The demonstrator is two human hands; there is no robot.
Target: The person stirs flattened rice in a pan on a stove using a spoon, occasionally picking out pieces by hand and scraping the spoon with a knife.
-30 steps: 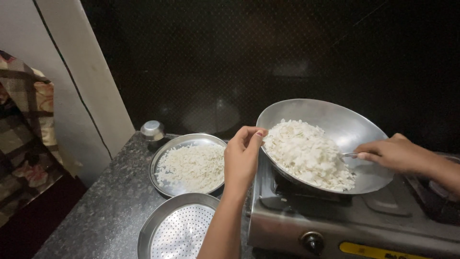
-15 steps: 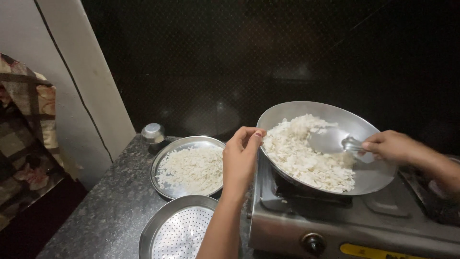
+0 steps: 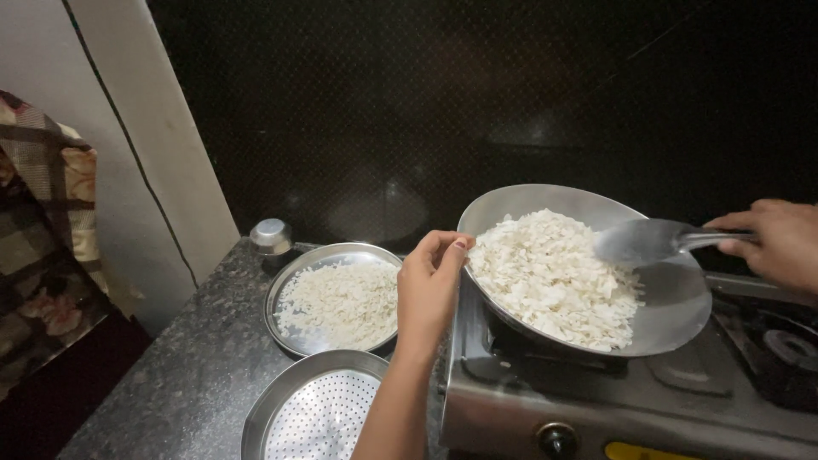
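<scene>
Right now the wide steel pan [image 3: 588, 273] sits tilted on the left burner of the gas stove [image 3: 622, 400], its near-left rim dipped toward the worktop [image 3: 162, 383]. It holds a loose heap of white flattened rice [image 3: 554, 277], piled against the lower left side, while the right part of the pan floor is bare metal. The left hand [image 3: 430, 285] is closed on the pan's left rim, thumb and fingers pinching the edge. The right hand [image 3: 775, 243] is clenched around the handle of a flat steel spatula [image 3: 643, 241], whose blade hovers just over the right edge of the heap.

By the look of it, the pan is thin, stiff and smooth, probably light for its width, and the rim is the only hold showing, since no handle can be seen; a pinch there could slip, and the metal may be warm. The flakes look dry, very light and easily scattered.

Left of the stove, a round steel plate [image 3: 294, 336] carries a thin spread of the same flakes. In front of it lies a perforated steel sieve [image 3: 319, 417], with nothing in it. Behind the plate stands a small steel container [image 3: 271, 236], its contents hidden.
</scene>
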